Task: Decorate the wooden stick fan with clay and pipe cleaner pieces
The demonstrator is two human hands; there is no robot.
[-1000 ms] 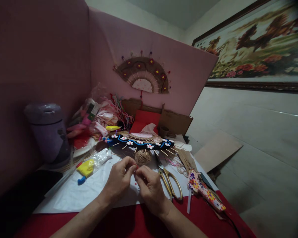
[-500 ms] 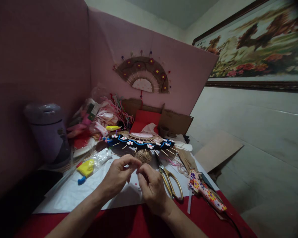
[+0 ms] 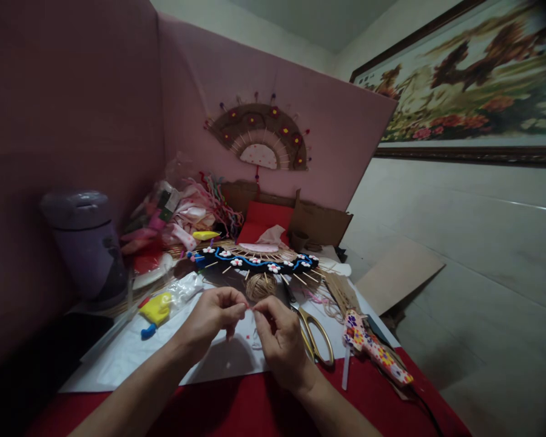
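Above the white sheet [image 3: 131,364], my left hand [image 3: 216,318] pinches a tiny red piece [image 3: 247,307] between thumb and forefinger. My right hand [image 3: 279,340] is close beside it, thumb and forefinger also pressed together; what they hold is too small to make out. Just beyond the hands lie a ball of brown twine [image 3: 261,287] and a black fan [image 3: 250,263] with white flowers, a blue wavy line and thin sticks poking out. Another small red bit [image 3: 248,336] rests on the sheet below. Gold-handled scissors [image 3: 321,340] lie right of my right hand.
A flower-patterned glue gun [image 3: 377,349] lies at the right edge. Yellow and blue clay [image 3: 157,309] in plastic is on the left, near a purple bin [image 3: 86,249]. Behind stand a red card [image 3: 266,218], cardboard [image 3: 323,227] and a brown fan [image 3: 259,124] on the pink board.
My two hands have drawn slightly apart, the left moving a little left. The red piece at the left fingertips now shows. The whole view has shifted slightly.
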